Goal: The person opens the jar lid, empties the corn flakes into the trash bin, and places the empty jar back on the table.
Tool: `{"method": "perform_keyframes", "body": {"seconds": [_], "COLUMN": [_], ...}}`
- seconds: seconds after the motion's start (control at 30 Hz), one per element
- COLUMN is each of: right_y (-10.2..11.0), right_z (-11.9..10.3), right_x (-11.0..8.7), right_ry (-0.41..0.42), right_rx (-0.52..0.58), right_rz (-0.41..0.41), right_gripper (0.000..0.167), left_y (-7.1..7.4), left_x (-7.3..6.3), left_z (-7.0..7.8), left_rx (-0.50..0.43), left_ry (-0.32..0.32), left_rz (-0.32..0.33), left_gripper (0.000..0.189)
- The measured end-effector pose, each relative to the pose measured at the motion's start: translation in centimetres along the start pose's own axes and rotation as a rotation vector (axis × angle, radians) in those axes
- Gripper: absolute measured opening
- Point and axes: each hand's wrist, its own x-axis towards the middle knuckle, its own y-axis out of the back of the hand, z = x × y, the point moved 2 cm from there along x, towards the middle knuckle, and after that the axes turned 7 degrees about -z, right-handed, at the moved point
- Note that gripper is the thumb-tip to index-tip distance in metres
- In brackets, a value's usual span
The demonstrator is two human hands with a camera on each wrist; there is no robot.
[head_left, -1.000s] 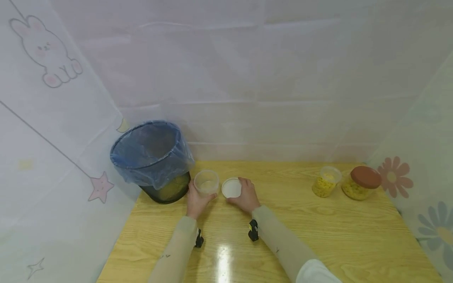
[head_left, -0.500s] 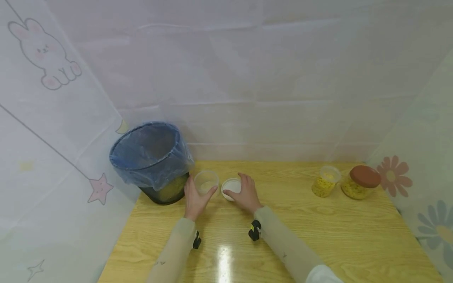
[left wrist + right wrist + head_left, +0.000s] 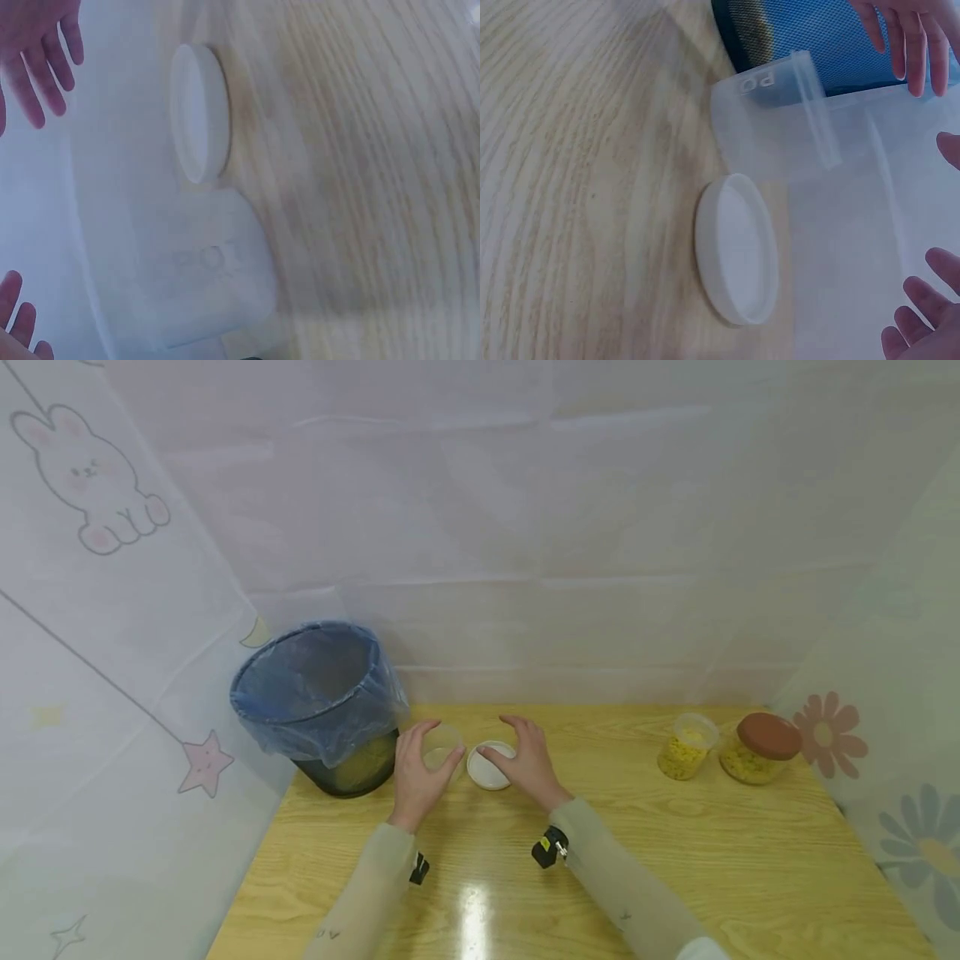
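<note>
A clear plastic tub (image 3: 442,743) stands upright with its top uncovered, near the bin; its wall (image 3: 202,259) carries raised lettering. To its right a round white lid (image 3: 489,770) lies flat, its rim (image 3: 707,251) facing up. My left hand (image 3: 417,774) hovers over the tub with fingers spread and thumb apart, holding nothing. Over the lid, my right hand (image 3: 531,763) is likewise raised, its fingers parted. Both wrist views show the hands apart from the tub and lid.
A dark bin with a blue bag (image 3: 318,727) stands left of the tub. At the right are a small clear tub of yellow pieces (image 3: 684,752) and a jar with a brown lid (image 3: 768,739). A patterned sheet (image 3: 480,527) hangs behind the wooden table (image 3: 675,877).
Both hands have let go and lifted: the left off the clear tub, the right off the white lid. The tub and lid stay on the table.
</note>
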Motion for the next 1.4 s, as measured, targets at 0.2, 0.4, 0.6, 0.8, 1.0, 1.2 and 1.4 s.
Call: {"method": "perform_keyframes", "body": {"seconds": [0.2, 0.4, 0.6, 0.8, 1.0, 1.2, 1.4], "right_y": [1.5, 3.1, 4.8, 6.3, 7.9, 9.6, 11.9], "right_z": [-1.0, -1.7, -2.3, -2.6, -2.0, -0.6, 1.2], "right_x": [-0.7, -1.7, -2.9, -4.3, -5.5, -6.7, -7.7], "right_ry": [0.007, 0.041, 0.080, 0.112, 0.110, 0.049, -0.003], "right_rx": [0.047, 0.091, 0.119, 0.118, 0.098, 0.063, 0.034], "right_rz": [0.012, 0.039, 0.067, 0.084, 0.115, 0.151, 0.213], "right_gripper": [0.069, 0.059, 0.056, 0.052, 0.052, 0.055, 0.060], "left_y": [0.4, 0.7, 0.6, 0.3, 0.1, -0.7, -1.3], "left_x": [0.1, -0.2, -1.0, -2.2, -3.7, -5.3, -7.2], "left_z": [1.8, 3.2, 4.2, 4.7, 5.0, 5.5, 5.5], "left_rx": [-0.028, -0.053, -0.092, -0.106, -0.112, -0.132, -0.139], "left_ry": [-0.098, -0.124, -0.144, -0.180, -0.169, -0.216, -0.181], "left_rz": [0.004, -0.035, -0.115, -0.162, -0.216, -0.235, -0.261], "left_gripper": [0.049, 0.047, 0.050, 0.053, 0.053, 0.052, 0.050]}}
